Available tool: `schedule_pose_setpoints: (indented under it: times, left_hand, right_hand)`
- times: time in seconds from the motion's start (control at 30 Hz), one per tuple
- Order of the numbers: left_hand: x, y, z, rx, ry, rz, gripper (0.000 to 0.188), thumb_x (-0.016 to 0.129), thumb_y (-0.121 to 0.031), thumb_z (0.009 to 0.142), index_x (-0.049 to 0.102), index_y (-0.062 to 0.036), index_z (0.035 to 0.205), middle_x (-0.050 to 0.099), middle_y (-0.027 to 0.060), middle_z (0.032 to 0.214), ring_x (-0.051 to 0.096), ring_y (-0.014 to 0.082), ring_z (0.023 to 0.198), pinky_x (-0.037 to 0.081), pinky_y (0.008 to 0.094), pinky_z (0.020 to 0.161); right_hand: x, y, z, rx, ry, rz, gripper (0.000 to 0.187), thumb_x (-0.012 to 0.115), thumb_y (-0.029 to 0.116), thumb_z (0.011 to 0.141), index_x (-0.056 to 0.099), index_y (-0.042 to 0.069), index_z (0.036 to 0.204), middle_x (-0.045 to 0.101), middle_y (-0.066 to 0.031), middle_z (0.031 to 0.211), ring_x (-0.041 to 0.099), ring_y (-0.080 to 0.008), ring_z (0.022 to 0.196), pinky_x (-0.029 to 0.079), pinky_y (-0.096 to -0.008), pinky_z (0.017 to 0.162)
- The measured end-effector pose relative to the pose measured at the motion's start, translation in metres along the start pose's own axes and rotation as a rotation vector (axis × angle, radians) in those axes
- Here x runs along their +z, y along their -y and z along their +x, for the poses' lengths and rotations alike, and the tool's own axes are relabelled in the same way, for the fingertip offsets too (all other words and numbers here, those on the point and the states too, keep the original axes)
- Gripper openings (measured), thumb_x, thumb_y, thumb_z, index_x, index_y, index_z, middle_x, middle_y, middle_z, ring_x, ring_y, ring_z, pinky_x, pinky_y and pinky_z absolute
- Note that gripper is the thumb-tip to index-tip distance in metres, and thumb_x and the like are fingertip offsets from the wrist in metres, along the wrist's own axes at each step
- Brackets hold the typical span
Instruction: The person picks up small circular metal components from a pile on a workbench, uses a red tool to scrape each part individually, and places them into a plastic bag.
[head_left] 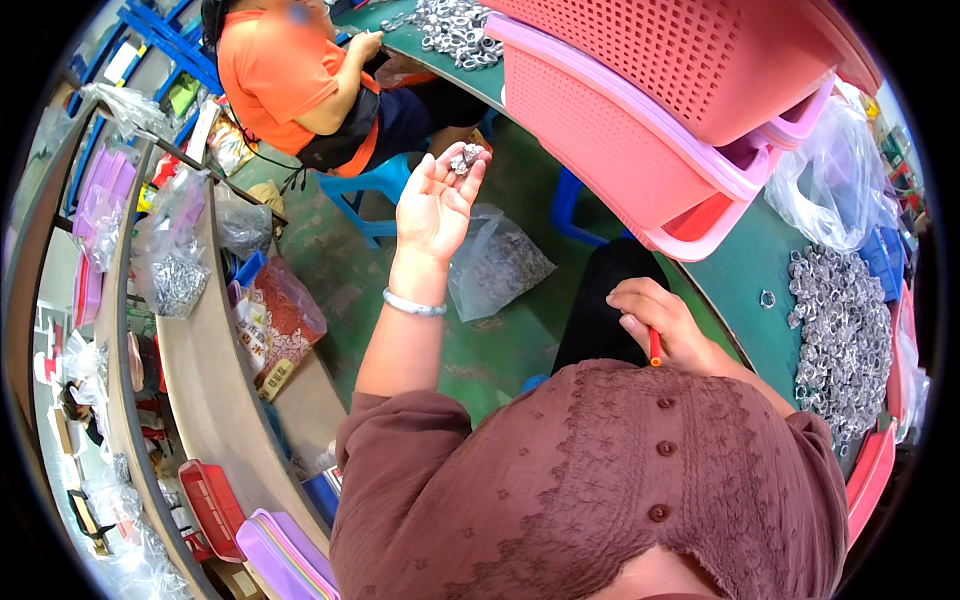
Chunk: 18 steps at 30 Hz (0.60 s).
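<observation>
My left hand (432,215) is held out ahead of me, palm up, over the floor. Its fingers curl around a few small silvery metal pieces (463,160), whose exact kind is too small to tell. My right hand (672,325) rests near my lap with fingers bent around a thin red stick (655,347) with an orange end, like a pencil. To the right, a big heap of silvery metal rings (845,345) lies on the green table (722,262). One loose ring (767,299) sits apart from that heap.
Stacked pink plastic baskets (610,130) stand on the table. Across from me, a person in an orange shirt (275,70) sits on a blue stool (365,195) near more rings (460,35). A clear bag of parts (500,265) lies on the floor. Shelves (205,375) line the left.
</observation>
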<state>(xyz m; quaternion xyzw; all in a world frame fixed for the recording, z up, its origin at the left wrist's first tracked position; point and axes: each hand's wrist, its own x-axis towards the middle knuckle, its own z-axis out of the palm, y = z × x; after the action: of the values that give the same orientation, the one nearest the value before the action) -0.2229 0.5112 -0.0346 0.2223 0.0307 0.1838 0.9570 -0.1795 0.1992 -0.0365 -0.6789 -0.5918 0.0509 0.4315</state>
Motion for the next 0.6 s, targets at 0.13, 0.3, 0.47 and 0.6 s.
schedule_pose_setpoints:
  times: [0.13, 0.3, 0.47, 0.6]
  left_hand:
    - [0.004, 0.001, -0.010, -0.029, 0.022, -0.035, 0.040, 0.036, -0.020, 0.093, 0.038, 0.0139, 0.114, 0.041, 0.0303, 0.121, 0.039, 0.0401, 0.117, 0.036, 0.0415, 0.101]
    - [0.012, 0.006, -0.021, -0.034, 0.017, -0.021, 0.041, 0.036, -0.020, 0.093, 0.037, 0.0141, 0.115, 0.041, 0.0301, 0.121, 0.038, 0.0397, 0.119, 0.034, 0.0416, 0.103]
    - [0.024, 0.012, -0.035, -0.046, 0.004, 0.008, 0.041, 0.035, -0.021, 0.094, 0.037, 0.0139, 0.115, 0.041, 0.0296, 0.122, 0.037, 0.0390, 0.120, 0.033, 0.0409, 0.103]
    - [0.023, 0.016, -0.042, -0.067, 0.016, 0.007, 0.041, 0.035, -0.021, 0.094, 0.038, 0.0132, 0.114, 0.043, 0.0284, 0.119, 0.039, 0.0381, 0.117, 0.034, 0.0405, 0.102]
  right_hand:
    - [0.002, 0.001, -0.001, -0.017, -0.009, -0.009, 0.019, 0.057, 0.003, 0.078, 0.055, -0.001, 0.097, 0.052, -0.0149, 0.096, 0.056, -0.0304, 0.084, 0.048, -0.0351, 0.070]
    - [0.002, 0.002, -0.001, -0.035, -0.017, -0.035, 0.020, 0.058, 0.004, 0.078, 0.055, -0.001, 0.097, 0.052, -0.0148, 0.096, 0.056, -0.0304, 0.084, 0.048, -0.0348, 0.070]
    - [0.002, 0.004, -0.004, -0.029, -0.018, -0.031, 0.019, 0.058, 0.004, 0.078, 0.054, -0.001, 0.096, 0.052, -0.0149, 0.096, 0.056, -0.0307, 0.083, 0.048, -0.0352, 0.069]
    - [0.003, 0.006, -0.007, -0.020, -0.012, -0.013, 0.019, 0.059, 0.003, 0.077, 0.054, -0.001, 0.096, 0.052, -0.0148, 0.096, 0.056, -0.0309, 0.083, 0.048, -0.0353, 0.069]
